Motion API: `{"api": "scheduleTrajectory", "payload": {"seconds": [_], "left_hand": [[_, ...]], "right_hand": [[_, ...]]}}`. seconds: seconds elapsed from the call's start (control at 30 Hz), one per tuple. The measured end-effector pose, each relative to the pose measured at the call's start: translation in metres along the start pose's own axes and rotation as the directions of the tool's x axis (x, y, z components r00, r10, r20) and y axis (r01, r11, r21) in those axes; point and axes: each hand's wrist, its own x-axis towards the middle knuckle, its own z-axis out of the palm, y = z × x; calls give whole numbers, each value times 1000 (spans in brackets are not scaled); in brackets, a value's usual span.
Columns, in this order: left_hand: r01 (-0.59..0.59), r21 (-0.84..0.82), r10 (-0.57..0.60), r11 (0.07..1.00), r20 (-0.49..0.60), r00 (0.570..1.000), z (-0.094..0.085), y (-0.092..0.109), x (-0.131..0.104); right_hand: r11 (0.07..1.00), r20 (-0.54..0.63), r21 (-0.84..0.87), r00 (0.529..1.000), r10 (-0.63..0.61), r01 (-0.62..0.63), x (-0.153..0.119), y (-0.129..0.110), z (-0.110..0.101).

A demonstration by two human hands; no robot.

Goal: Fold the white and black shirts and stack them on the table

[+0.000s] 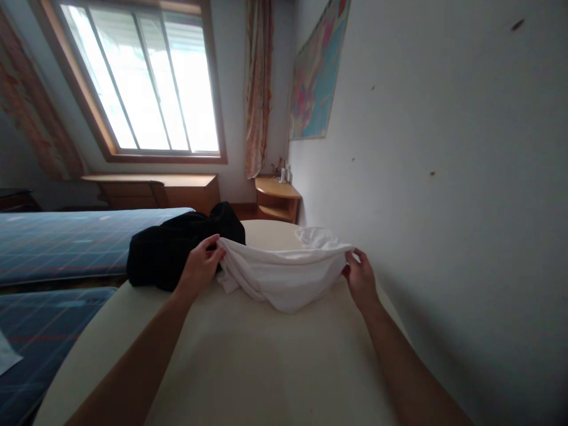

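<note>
A white cloth garment, thin and creased, is stretched between my two hands over a round cream-coloured table. My left hand pinches its left upper corner between thumb and fingers. At the opposite upper corner, my right hand grips the fabric the same way. The upper edge runs nearly straight from hand to hand, while the lower part sags toward me in folds. A bunched part of the white cloth lies behind it on the table. Just beyond my left hand rests a heap of black cloth.
Blue plaid mattresses lie left of the table. A wall runs close along the right, with a map on it. Behind stand a wooden desk under the window and a small corner shelf holding small items.
</note>
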Motion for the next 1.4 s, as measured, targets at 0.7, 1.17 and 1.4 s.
{"api": "scheduleTrajectory", "payload": {"seconds": [0.7,1.17,1.4], "left_hand": [[-271,646,119,713,270,956,23,-9,-27],[-333,665,135,669,331,934,15,-7,-27],[-84,361,79,929,30,996,-5,1,-6]], "right_hand": [[782,176,-576,971,-163,236,-1,13,-7],[737,278,-624,955,-100,259,-3,11,-11],[908,-96,-385,971,-217,165,13,5,-19]]}}
